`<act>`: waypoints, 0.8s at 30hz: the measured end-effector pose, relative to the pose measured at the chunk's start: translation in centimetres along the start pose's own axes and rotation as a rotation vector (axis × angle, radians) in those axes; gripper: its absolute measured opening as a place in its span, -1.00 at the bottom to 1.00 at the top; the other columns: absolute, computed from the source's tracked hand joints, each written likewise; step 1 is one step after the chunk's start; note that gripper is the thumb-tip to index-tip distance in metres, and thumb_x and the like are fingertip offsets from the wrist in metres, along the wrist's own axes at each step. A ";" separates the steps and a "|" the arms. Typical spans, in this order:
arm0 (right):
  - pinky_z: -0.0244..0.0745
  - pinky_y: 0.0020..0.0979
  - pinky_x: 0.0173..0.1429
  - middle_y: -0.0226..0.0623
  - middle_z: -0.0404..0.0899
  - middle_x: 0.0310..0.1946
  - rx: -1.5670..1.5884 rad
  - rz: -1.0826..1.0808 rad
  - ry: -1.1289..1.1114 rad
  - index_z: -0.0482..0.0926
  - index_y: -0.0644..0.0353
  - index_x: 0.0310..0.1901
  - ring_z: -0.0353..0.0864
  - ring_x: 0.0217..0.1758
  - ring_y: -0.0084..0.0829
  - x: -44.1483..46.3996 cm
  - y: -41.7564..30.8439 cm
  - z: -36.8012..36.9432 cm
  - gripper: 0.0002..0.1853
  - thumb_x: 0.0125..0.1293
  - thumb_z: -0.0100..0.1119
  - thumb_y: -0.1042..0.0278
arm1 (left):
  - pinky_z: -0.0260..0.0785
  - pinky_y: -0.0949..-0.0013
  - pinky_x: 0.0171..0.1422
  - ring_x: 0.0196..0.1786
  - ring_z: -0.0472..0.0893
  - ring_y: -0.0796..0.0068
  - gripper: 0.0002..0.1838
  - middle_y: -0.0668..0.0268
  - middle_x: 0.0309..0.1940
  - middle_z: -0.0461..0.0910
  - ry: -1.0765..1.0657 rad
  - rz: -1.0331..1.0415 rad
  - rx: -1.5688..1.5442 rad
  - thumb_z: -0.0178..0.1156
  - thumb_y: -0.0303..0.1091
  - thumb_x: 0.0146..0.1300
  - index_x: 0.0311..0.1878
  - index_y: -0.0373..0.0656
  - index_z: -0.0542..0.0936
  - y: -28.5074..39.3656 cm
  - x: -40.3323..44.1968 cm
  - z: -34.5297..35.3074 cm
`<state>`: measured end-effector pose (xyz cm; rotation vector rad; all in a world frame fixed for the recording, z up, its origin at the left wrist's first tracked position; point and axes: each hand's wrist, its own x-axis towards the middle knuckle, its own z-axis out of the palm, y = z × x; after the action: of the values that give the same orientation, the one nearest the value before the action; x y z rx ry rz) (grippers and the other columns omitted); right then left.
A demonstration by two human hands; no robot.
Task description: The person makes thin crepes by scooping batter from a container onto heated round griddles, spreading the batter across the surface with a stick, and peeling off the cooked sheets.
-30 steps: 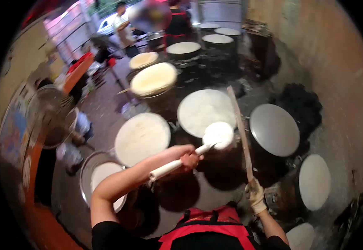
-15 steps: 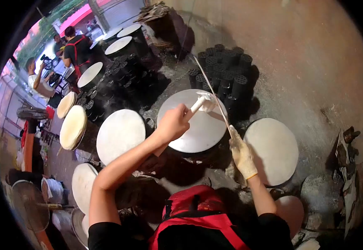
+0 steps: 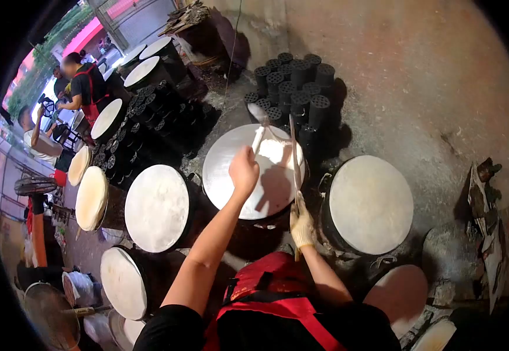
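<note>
My left hand [image 3: 244, 171] is closed round the white handle of a ladle [image 3: 259, 114], whose bowl is raised over the far edge of a round griddle [image 3: 222, 167]. White batter [image 3: 278, 152] lies on the griddle's far right part. My gloved right hand [image 3: 302, 224] grips a long thin wooden stick [image 3: 294, 155], which reaches over the griddle's right side. To the right is a griddle with a pale round sheet [image 3: 371, 205]; another white-covered griddle [image 3: 157, 208] stands to the left.
Black coal cylinders [image 3: 299, 88] are stacked behind the griddle, against the wall. More coal [image 3: 149, 117] stands at the back left. Further round griddles [image 3: 124, 283] flank me. A person in a red apron [image 3: 88, 88] and other people are at the far left.
The view has swung right from the row of griddles to the bare metal one. Batter now lies on it, and the ladle bowl has moved up to its far edge. The stick stands more upright.
</note>
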<state>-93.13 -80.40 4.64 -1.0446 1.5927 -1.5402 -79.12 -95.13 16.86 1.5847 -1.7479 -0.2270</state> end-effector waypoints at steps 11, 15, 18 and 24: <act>0.14 -0.47 -0.80 -0.52 0.39 -0.72 0.563 0.673 0.189 0.58 -0.27 -0.28 0.28 -0.85 -0.51 -4.0 -4.4 3.6 -0.69 0.24 -0.04 -0.22 | 0.39 0.21 -0.19 -0.30 0.59 0.06 -0.82 0.07 -0.40 0.59 -0.074 -0.186 -0.158 0.15 -0.38 -0.01 -0.32 -0.19 0.64 -4.0 -1.4 -11.0; 0.06 -0.51 -0.84 -0.52 0.28 -0.76 0.619 0.706 0.251 0.54 -0.18 -0.22 0.21 -0.86 -0.53 -1.0 -2.2 9.3 -0.75 0.26 0.05 -0.10 | 0.26 0.44 -0.57 -0.67 0.45 0.52 -0.79 0.31 -0.66 0.47 -0.197 -0.452 -0.492 0.14 -0.30 0.19 -0.36 -0.29 0.53 -7.5 -6.4 -15.0; 0.08 -0.54 -0.83 -0.53 0.27 -0.76 0.567 0.652 0.170 0.52 -0.13 -0.16 0.21 -0.85 -0.58 1.6 -6.2 11.8 -0.86 0.29 0.09 0.14 | 0.11 0.56 -0.67 -0.74 0.28 0.64 -0.81 0.44 -0.70 0.30 -0.050 -0.651 -0.884 0.08 -0.27 0.29 -0.33 -0.18 0.39 -6.5 -10.4 -18.1; 0.07 -0.55 -0.83 -0.52 0.29 -0.73 0.365 0.764 -0.260 0.47 -0.10 0.02 0.21 -0.83 -0.65 2.0 -6.5 7.5 -0.74 0.32 -0.07 0.28 | -0.10 0.58 -0.74 -0.78 0.07 0.71 -0.80 0.54 -0.74 0.10 -0.187 -1.108 -1.464 0.05 -0.26 0.34 -0.39 0.00 0.28 -8.5 -16.9 -22.0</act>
<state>-86.75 -85.40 10.71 -0.3398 1.2473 -1.0504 -59.57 -73.96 20.44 1.0922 -0.2160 -1.7151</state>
